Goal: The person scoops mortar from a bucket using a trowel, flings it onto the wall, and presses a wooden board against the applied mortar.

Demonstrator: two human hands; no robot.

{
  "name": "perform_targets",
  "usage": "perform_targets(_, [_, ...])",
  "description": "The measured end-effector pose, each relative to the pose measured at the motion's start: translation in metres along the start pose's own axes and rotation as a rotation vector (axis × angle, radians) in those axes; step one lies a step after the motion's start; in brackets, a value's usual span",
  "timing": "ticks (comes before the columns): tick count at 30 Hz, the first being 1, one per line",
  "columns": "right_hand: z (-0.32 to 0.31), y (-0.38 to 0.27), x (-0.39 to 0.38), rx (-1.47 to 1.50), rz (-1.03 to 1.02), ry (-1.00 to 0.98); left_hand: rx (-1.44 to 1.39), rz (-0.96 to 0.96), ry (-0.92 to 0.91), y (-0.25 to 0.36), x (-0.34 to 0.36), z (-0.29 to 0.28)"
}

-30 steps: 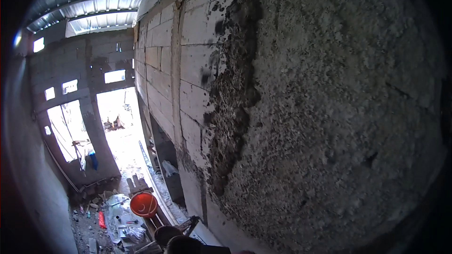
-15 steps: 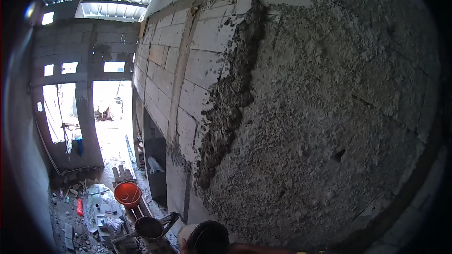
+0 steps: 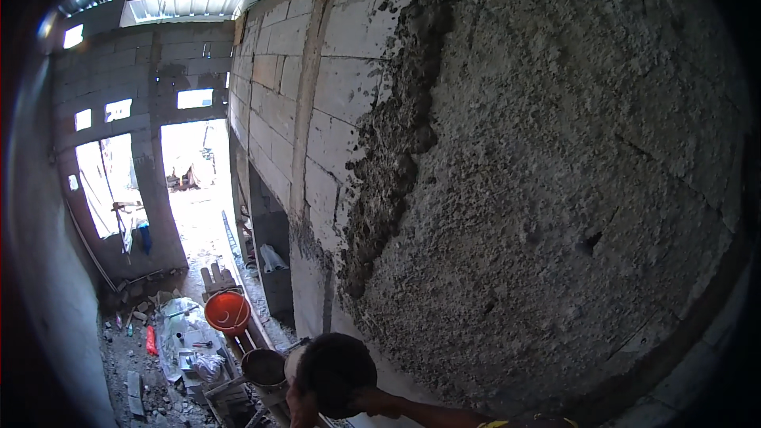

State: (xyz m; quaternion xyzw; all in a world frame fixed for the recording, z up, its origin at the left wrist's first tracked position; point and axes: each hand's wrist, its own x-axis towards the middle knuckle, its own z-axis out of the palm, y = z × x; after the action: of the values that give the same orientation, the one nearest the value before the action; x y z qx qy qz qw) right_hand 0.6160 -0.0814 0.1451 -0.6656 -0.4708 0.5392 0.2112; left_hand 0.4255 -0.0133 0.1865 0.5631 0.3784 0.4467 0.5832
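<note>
At the lower middle, a round bucket [image 3: 337, 364] shows its dark mouth, with a pale patch on its left side. My left hand [image 3: 302, 407] grips its near-left edge, fingers closed. From the right, my forearm reaches in with a yellow-marked sleeve at its end, and my right hand [image 3: 377, 402] closes on the bucket's right edge. What lies inside is too dark to make out. Just left of it, a dark bucket [image 3: 265, 380] stands on the planks. Above and right rises a block wall coated with rough grey mortar [image 3: 515, 214].
A thick ridge of wet mortar [image 3: 388, 190] borders bare pale blocks [image 3: 345, 83]. An orange bucket [image 3: 226, 313] sits on planks beyond the dark one. Rubble, a plastic sheet [image 3: 170, 341] and a red bag [image 3: 151, 340] lie on the floor. A bright doorway [image 3: 194, 190] opens behind.
The bucket has come farther up into view, and both my hands on it now show more. The whole view has shifted slightly, with the floor things sliding right.
</note>
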Motion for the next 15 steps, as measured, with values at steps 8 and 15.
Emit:
perform_targets(8, [-0.067, -0.107, 0.073, -0.666, -0.510, 0.074, -0.602, -0.233, 0.312, -0.109, 0.063, -0.100])
perform_targets(15, [-0.082, -0.377, 0.069, -0.659, -1.129, -0.396, -0.692, -0.330, 0.570, -0.198, 0.102, -0.198])
